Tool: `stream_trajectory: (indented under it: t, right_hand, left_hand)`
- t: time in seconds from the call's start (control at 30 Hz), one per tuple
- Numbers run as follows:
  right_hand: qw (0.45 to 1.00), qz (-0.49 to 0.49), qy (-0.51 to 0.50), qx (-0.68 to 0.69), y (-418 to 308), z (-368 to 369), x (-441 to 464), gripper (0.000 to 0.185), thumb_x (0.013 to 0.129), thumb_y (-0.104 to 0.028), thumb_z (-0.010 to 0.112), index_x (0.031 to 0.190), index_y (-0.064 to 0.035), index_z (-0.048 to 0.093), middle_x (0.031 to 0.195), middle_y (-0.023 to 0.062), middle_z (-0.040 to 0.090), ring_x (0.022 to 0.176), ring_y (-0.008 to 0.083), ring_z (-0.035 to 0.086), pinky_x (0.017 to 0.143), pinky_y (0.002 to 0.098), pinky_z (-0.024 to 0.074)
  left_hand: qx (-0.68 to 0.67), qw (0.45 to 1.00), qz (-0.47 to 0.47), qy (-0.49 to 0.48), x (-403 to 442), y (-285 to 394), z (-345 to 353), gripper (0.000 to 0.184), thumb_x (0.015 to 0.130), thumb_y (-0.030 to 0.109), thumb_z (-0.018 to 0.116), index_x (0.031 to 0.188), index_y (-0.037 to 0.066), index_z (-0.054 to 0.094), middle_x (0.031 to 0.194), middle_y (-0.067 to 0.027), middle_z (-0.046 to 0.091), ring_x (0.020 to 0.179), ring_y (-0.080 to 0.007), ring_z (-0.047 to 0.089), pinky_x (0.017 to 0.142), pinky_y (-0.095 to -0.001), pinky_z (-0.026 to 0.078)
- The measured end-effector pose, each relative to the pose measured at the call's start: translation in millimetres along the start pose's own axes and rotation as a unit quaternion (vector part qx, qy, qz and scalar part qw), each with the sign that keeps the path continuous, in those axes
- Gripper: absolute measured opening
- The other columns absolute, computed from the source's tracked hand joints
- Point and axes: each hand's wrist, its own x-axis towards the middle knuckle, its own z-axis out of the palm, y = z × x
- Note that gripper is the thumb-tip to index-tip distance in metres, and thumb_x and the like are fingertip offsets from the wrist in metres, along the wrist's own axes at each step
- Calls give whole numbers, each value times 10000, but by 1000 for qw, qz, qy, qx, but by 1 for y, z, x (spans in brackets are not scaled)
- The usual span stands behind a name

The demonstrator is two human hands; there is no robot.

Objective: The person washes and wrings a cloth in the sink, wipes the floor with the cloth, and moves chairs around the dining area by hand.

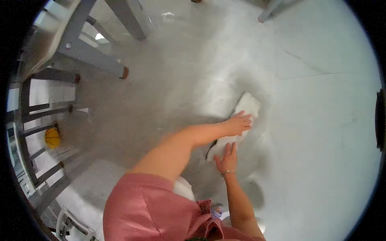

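Observation:
A folded white cloth [250, 103] lies on the pale floor, long and narrow, with a dark edge along its left side. My left hand [239, 123] rests flat on its middle, fingers spread. Nearer to me, my right hand [228, 160], with a bracelet at the wrist, touches the near end of the cloth. Its fingers are stretched out and the thumb is apart. Neither hand is wrapped round the cloth. Whatever lies under the palms is hidden.
Grey furniture legs [92, 60] with brown tips stand at the left. A yellow ball [52, 137] with dark lines sits by the lower left legs. Another leg [268, 12] shows at the top. A white chair-like frame [72, 225] is at the lower left.

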Motion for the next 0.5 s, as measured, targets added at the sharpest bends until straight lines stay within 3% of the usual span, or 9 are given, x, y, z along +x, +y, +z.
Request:
stream_trajectory:
  t: [0.07, 0.17, 0.23, 0.27, 0.33, 0.4, 0.5]
  right_hand:
    - [991, -34, 79, 97, 29, 14, 21, 814, 725, -346, 673, 1349, 5, 286, 1408, 268, 193, 1299, 420, 201, 1040, 461, 242]
    - [979, -27, 105, 172, 49, 2, 72, 770, 752, -316, 631, 1368, -29, 269, 1421, 243, 198, 1304, 429, 180, 1066, 448, 192]
    - [988, -58, 87, 116, 58, -12, 124, 717, 805, -318, 562, 1377, -31, 238, 1435, 228, 175, 1311, 435, 146, 1083, 447, 145]
    - [992, -106, 58, -23, 75, -8, 154, 697, 825, -316, 532, 1380, -31, 224, 1438, 221, 174, 1311, 437, 141, 1087, 447, 127]
    - [973, -164, 30, -157, 78, -12, 196, 676, 844, -314, 502, 1384, -31, 209, 1441, 214, 173, 1311, 440, 136, 1091, 448, 109]
    - [988, -126, 10, -87, 47, -45, 214, 838, 764, -369, 618, 1380, 3, 188, 1434, 261, 109, 1316, 460, 90, 1086, 436, 149]
    - [991, -130, 6, 1, -16, -85, 229, 839, 750, -346, 637, 1378, 3, 203, 1450, 234, 93, 1325, 431, 102, 1092, 407, 154]
  left_hand:
    - [23, 1000, -8, 0, 45, 1, 9, 634, 779, 492, 546, 1331, 222, 387, 1413, 25, 308, 1351, -219, 155, 1080, -517, 74]
    - [59, 997, -57, -1, 94, -14, 12, 644, 774, 538, 540, 1340, 287, 362, 1442, 86, 245, 1355, -180, 137, 1088, -509, 52]
    - [75, 990, -119, -2, 116, -44, 2, 642, 776, 563, 528, 1343, 322, 347, 1452, 117, 214, 1360, -158, 109, 1085, -518, 43]
    - [77, 986, -149, 0, 121, -64, -10, 638, 777, 570, 524, 1342, 332, 347, 1453, 124, 208, 1361, -152, 97, 1082, -526, 44]
    - [52, 973, -209, 87, 121, -102, -17, 599, 758, 531, 565, 1291, 288, 437, 1405, 99, 321, 1343, -153, 167, 1076, -515, 81]
    - [65, 959, -255, 107, 103, -137, -39, 621, 746, 535, 578, 1294, 284, 429, 1407, 89, 321, 1335, -155, 194, 1072, -520, 110]
    - [54, 943, -304, 124, 47, -187, -74, 605, 771, 528, 553, 1304, 273, 420, 1418, 71, 306, 1336, -169, 205, 1066, -526, 137]
